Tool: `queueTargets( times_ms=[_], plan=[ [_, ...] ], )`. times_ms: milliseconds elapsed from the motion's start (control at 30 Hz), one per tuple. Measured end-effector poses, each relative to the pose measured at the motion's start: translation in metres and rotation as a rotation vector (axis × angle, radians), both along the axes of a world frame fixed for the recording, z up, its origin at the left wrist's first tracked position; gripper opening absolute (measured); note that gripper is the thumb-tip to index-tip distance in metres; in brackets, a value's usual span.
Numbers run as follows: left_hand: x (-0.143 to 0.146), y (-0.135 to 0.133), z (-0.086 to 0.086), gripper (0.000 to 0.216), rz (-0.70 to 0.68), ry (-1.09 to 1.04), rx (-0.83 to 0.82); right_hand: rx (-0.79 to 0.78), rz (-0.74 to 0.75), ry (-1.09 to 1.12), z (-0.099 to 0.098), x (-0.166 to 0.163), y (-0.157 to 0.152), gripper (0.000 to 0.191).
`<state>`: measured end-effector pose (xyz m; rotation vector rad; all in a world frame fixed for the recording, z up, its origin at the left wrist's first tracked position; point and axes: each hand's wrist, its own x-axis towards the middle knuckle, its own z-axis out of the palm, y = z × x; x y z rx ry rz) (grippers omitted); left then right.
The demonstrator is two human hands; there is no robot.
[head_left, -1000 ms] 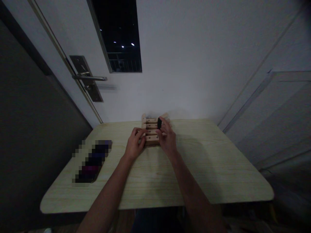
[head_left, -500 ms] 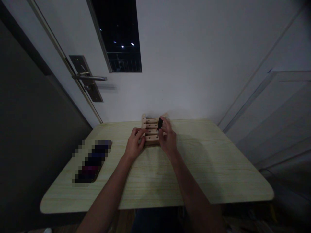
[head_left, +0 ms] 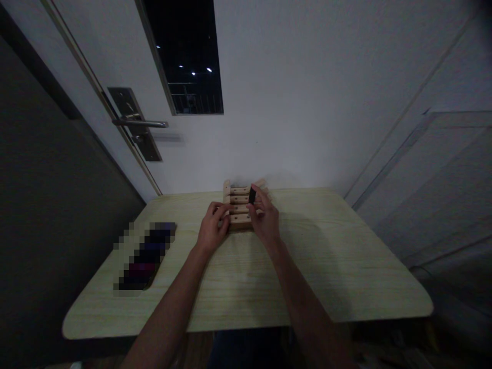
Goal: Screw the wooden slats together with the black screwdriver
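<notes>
Pixelated dark oblong [head_left: 144, 256] on the desk [head_left: 326, 266], well left of the slatted wooden rack [head_left: 240, 219] and nearer the wearer. Left hand [head_left: 211, 228] at the rack's left side, fingers half curled, fingertips touching wood; cannot tell if it grips. Rack itself on the desk, white door [head_left: 277, 128] just behind it. Small black block [head_left: 252, 195] over the rack's right part, tilted, pinched between thumb and finger of the right hand [head_left: 266, 220], nearly closed, at the rack's right side.

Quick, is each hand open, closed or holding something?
Left hand: fingers curled against the wooden rack, left side; whether it grips can't be told.
Right hand: closed, pinching a small black piece.
</notes>
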<state>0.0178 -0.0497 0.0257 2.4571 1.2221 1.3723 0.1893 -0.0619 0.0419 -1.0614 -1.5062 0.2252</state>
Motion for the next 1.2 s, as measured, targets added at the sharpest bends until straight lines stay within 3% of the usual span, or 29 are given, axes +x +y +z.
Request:
queueTargets(
  times_ms=[200,667,967,1200],
  plan=[
    [-0.0006,0.0004,-0.0011,0.03,-0.007,-0.008,-0.019,0.039,-0.058,-0.041,0.0008,0.0012,0.0011,0.042],
    [0.0002,-0.0015,0.0023,0.029,-0.016,-0.009,-0.005,-0.014,0.044,-0.047,0.0002,0.001,-0.0016,0.044],
    [0.0012,-0.0023,0.0026,0.027,-0.01,-0.003,0.005,0.045,-0.031,-0.1,-0.0016,-0.001,0.0012,0.048],
    [0.0004,-0.0008,0.0005,0.028,-0.008,-0.001,0.001,0.011,0.039,-0.025,0.0039,0.0039,-0.0028,0.045]
  ],
)
